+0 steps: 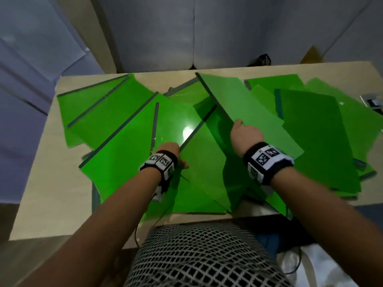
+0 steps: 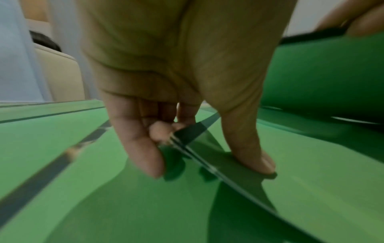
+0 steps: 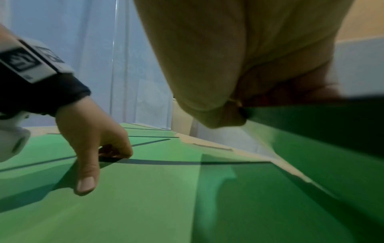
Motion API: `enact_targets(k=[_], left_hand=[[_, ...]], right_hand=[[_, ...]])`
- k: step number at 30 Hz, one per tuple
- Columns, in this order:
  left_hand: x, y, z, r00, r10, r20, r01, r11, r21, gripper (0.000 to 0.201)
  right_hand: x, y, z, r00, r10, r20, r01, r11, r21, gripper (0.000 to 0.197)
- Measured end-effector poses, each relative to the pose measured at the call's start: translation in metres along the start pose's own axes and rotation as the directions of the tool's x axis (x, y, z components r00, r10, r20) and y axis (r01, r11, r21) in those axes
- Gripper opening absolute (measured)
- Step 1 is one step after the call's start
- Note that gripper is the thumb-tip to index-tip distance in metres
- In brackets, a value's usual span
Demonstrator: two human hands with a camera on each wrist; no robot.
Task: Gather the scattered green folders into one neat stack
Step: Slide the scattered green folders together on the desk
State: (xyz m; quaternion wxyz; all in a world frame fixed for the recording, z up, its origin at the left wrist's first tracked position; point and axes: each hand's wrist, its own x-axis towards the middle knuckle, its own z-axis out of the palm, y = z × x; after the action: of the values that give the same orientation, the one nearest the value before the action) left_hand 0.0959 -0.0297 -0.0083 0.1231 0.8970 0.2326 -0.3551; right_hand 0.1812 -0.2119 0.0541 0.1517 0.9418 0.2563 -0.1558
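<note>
Several green folders with dark spines lie fanned across the table (image 1: pixel 51 162); one group is at the left (image 1: pixel 99 112) and another at the right (image 1: pixel 317 137). My left hand (image 1: pixel 173 151) pinches the dark spine of the translucent middle folder (image 1: pixel 203 168). In the left wrist view the thumb (image 2: pixel 255 157) lies on top of this folder and the curled fingers (image 2: pixel 143 152) reach under its edge (image 2: pixel 191 131). My right hand (image 1: pixel 243 132) grips the spine edge of a paler raised folder (image 1: pixel 248 108), which tilts above the pile. The right wrist view shows that grip (image 3: pixel 236 108) and the raised folder's underside (image 3: pixel 311 128).
A black mesh basket (image 1: pixel 262 60) stands past the table's far edge. A small silvery object (image 1: pixel 373 101) sits at the right edge. Bare tabletop shows on the left side and along the near left edge. My body is against the near edge.
</note>
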Motion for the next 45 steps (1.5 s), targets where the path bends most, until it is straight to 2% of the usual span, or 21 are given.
enact_targets(k=[2,5,7,10,12,14,16,18,20,23,25,28,31,34,38,39,42,43,45], left_hand=[[-0.017,-0.022,0.016,0.997,-0.035,0.075,0.033,0.999,0.033,0.063],[-0.036,-0.053,0.030,0.982,-0.044,0.182,0.039,0.999,0.029,0.053],[-0.040,-0.068,0.027,0.986,-0.066,0.155,0.071,0.997,-0.025,0.044],[-0.035,-0.083,0.012,0.988,-0.155,0.011,0.153,0.956,-0.251,0.045],[-0.031,-0.089,0.006,0.972,-0.231,-0.048,0.186,0.878,-0.441,0.058],[-0.027,-0.087,0.007,0.962,-0.272,-0.017,0.208,0.774,-0.599,0.071],[-0.025,-0.079,0.012,0.964,-0.264,0.037,0.210,0.668,-0.714,0.077],[-0.024,-0.071,0.014,0.962,-0.270,0.040,0.201,0.603,-0.772,0.080],[-0.024,-0.067,0.014,0.957,-0.281,0.067,0.220,0.561,-0.798,0.086],[-0.024,-0.065,0.012,0.947,-0.281,0.156,0.288,0.527,-0.799,0.100],[-0.024,-0.065,0.013,0.948,-0.276,0.160,0.291,0.540,-0.790,0.103],[-0.024,-0.061,0.018,0.953,-0.278,0.121,0.269,0.589,-0.762,0.099],[-0.025,-0.057,0.018,0.961,-0.258,0.102,0.243,0.603,-0.760,0.099],[-0.022,-0.057,0.017,0.962,-0.253,0.101,0.230,0.556,-0.799,0.103],[-0.017,-0.055,0.018,0.956,-0.271,0.115,0.238,0.481,-0.844,0.106],[-0.016,-0.055,0.018,0.954,-0.276,0.119,0.242,0.470,-0.849,0.107],[-0.014,-0.055,0.019,0.948,-0.296,0.112,0.251,0.488,-0.836,0.103],[-0.013,-0.056,0.021,0.948,-0.303,0.099,0.242,0.483,-0.841,0.098],[-0.015,-0.056,0.023,0.948,-0.309,0.080,0.221,0.455,-0.863,0.088]], right_hand=[[0.004,-0.021,0.012,0.996,-0.005,0.092,0.003,1.000,0.026,0.040],[0.004,-0.049,0.032,0.977,-0.115,0.179,0.109,0.993,0.044,0.029],[0.007,-0.057,0.043,0.977,-0.130,0.170,0.111,0.987,0.119,0.030],[0.023,-0.037,0.047,0.998,0.002,0.064,-0.016,0.976,0.219,0.045],[0.039,-0.005,0.049,0.988,0.145,0.053,-0.154,0.947,0.280,0.065],[0.052,0.029,0.056,0.943,0.296,0.152,-0.332,0.857,0.393,0.094],[0.055,0.050,0.067,0.909,0.335,0.248,-0.413,0.810,0.417,0.119],[0.052,0.056,0.081,0.903,0.323,0.283,-0.417,0.817,0.397,0.131],[0.047,0.053,0.088,0.898,0.329,0.291,-0.427,0.809,0.404,0.134],[0.045,0.054,0.088,0.902,0.365,0.232,-0.422,0.859,0.289,0.133],[0.049,0.063,0.087,0.907,0.375,0.191,-0.417,0.862,0.289,0.132],[0.056,0.083,0.087,0.889,0.397,0.230,-0.458,0.789,0.409,0.133],[0.057,0.089,0.088,0.879,0.412,0.240,-0.476,0.781,0.404,0.132],[0.053,0.078,0.089,0.886,0.371,0.278,-0.461,0.771,0.439,0.133],[0.030,0.040,0.096,0.915,0.290,0.280,-0.403,0.630,0.664,0.124],[0.022,0.027,0.099,0.923,0.248,0.295,-0.385,0.629,0.676,0.122],[0.005,0.001,0.104,0.945,0.091,0.314,-0.272,0.755,0.597,0.110],[0.004,0.003,0.104,0.958,0.088,0.275,-0.232,0.800,0.553,0.101],[0.004,0.022,0.102,0.963,0.226,0.145,-0.267,0.848,0.457,0.084]])
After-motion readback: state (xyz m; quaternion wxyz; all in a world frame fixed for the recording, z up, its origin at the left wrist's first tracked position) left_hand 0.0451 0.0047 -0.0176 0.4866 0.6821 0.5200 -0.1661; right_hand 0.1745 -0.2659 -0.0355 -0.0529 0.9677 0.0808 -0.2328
